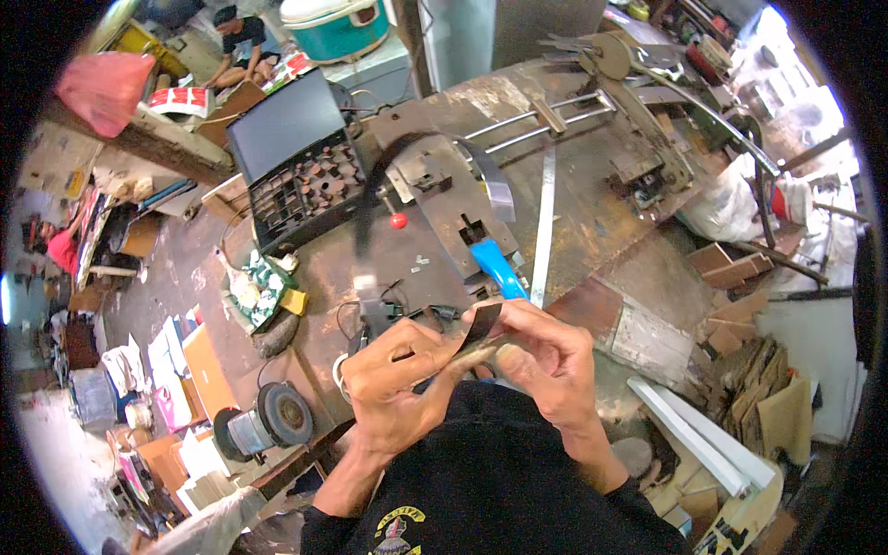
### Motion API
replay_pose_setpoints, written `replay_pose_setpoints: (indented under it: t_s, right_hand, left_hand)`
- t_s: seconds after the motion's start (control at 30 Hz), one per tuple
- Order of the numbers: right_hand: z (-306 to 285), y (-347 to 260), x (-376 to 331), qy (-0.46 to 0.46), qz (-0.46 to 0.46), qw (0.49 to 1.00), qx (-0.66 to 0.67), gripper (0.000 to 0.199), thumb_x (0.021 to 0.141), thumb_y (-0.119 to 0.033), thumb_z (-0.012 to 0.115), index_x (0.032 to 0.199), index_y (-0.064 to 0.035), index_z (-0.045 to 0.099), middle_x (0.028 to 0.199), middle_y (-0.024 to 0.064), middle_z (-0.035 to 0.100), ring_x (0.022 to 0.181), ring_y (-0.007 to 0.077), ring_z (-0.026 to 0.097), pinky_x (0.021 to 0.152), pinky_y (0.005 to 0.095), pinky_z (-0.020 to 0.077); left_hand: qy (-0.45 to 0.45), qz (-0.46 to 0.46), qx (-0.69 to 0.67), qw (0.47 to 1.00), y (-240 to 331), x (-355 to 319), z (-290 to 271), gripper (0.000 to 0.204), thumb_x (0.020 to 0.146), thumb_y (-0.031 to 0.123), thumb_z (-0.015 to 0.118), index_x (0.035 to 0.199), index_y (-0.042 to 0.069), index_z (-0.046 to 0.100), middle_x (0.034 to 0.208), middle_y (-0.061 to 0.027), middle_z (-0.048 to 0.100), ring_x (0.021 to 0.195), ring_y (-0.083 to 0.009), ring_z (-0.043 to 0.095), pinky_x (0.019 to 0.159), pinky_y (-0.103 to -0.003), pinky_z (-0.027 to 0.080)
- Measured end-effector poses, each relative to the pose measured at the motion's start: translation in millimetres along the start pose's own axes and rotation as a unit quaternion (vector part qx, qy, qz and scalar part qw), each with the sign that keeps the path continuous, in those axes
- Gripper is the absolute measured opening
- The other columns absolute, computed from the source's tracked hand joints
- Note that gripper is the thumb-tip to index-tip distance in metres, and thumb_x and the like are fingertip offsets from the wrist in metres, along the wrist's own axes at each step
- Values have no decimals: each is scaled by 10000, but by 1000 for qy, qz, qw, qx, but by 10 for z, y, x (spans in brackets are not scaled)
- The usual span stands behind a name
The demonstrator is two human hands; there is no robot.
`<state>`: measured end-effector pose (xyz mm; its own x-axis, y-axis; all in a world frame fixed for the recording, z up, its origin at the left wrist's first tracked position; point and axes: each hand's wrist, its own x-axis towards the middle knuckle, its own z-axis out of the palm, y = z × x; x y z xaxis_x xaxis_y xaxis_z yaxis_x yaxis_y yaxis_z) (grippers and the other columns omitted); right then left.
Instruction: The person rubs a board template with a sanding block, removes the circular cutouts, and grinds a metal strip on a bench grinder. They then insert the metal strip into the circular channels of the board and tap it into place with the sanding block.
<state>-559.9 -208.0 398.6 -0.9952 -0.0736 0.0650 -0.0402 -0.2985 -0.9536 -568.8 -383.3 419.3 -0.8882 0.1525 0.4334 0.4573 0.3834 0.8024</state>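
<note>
Close to my chest, my left hand [398, 375] and my right hand [552, 361] are closed together on a short dark flat strip [483, 324], pinched between fingers and thumbs. Beyond my left hand, a thin dark band [375, 180] curves up in a loop over the bench and down to a shiny part. Whether it joins the strip in my fingers is hidden. Just past my right hand lies a blue-handled tool [498, 268], beside a long pale metal bar [546, 222]. Small dark fittings with a cable [439, 313] lie near my left fingers.
On the worn bench [592, 213] stand an open black case [301, 185] of small round parts, a red knob [399, 221], a wire spool [268, 421] and a metal rod frame [546, 120]. White bars [689, 435] lie at right. Another person [242, 46] sits far left.
</note>
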Motion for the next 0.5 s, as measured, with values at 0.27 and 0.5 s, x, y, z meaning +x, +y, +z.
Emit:
replay_pose_setpoints:
  t_s: [0.27, 0.5]
  right_hand:
    - [424, 29, -159, -88, 40, 995, -32, 95, 818, 45, 725, 903, 72, 692, 864, 91, 653, 800, 116, 580, 660, 232, 454]
    - [439, 295, -420, -14, 79, 996, 25, 153, 923, -48, 651, 1066, 7, 647, 944, 62, 685, 829, 98, 621, 748, 235, 491]
  left_hand:
    - [93, -161, -1, 983, 232, -753, -239, 250, 695, 71, 842, 864, -39, 695, 751, -92, 663, 673, -168, 599, 628, -272, 453]
    - [641, -235, 44, 730, -764, -2667, -581, 436, 1046, 403, 337, 1220, 55, 534, 1258, -81, 552, 1151, -195, 484, 964, -357, 376]
